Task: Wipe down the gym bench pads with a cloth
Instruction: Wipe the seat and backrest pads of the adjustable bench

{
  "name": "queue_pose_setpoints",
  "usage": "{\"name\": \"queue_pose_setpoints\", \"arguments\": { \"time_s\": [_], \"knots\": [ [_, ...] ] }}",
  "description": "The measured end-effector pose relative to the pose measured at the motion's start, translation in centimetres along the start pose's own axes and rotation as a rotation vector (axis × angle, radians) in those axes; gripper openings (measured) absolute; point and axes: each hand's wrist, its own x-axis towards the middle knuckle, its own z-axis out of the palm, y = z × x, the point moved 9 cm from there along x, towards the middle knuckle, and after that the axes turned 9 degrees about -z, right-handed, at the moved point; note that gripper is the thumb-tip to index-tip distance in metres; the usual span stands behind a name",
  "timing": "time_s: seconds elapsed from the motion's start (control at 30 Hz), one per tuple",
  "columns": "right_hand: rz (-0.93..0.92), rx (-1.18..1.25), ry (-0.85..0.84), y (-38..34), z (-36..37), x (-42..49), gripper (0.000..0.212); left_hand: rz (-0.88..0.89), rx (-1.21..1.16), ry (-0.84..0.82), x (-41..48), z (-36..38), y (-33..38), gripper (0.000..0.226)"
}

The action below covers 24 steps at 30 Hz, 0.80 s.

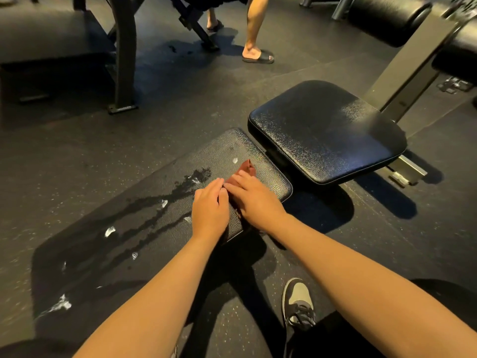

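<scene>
A reddish cloth (246, 167) lies near the back pad's (129, 228) far right end, close to the seat pad (325, 130). The right hand (254, 200) presses it flat, fingers straight and close together. The left hand's (210, 208) fingers bend down at the cloth's edge; whether they pinch it cannot be told. Wet streaks (165, 202) cross the back pad.

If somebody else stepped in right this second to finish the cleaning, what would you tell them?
Right hand presses flat on the reddish cloth, at the end of the long pad nearest the seat pad.
Left hand rests beside it, fingers bent at the cloth's edge; grip unclear.
Done: little that shows.
Left: wet streaks and white foam patches on the long pad, left of the hands.
Seat pad wiped or not: cannot tell.
</scene>
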Motion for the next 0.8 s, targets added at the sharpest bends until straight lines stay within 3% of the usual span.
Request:
{"name": "queue_pose_setpoints", "arguments": {
  "time_s": [0.17,0.23,0.33,0.4,0.53,0.7,0.8],
  "knots": [
    [0.303,-0.049,0.173,5.0,-2.8,0.9,0.037,0.016,0.196,0.050,0.8,0.2,0.6,0.039],
    [0.210,-0.012,0.164,2.6,-1.8,1.7,0.036,0.068,0.179,0.035,1.9,-0.1,0.9,0.049],
    [0.003,0.084,-0.008,1.2,0.6,2.6,0.053,0.083,0.251,-0.032,4.6,-0.3,0.9,0.050],
    [0.000,0.018,-0.008,3.3,0.2,3.2,0.051,0.056,0.300,-0.059,5.0,-0.2,1.1,0.042],
    [0.224,-0.015,0.091,5.9,-1.6,3.4,0.040,0.056,0.274,-0.037,3.6,0.1,1.6,0.041],
    [0.058,0.142,0.031,0.6,-0.3,2.5,0.047,-0.033,0.166,-0.019,3.2,0.0,0.5,0.053],
    [-0.007,0.128,-0.031,1.9,-0.3,3.1,0.052,-0.023,0.120,-0.012,2.5,-0.1,0.3,0.048]
  ]
}}
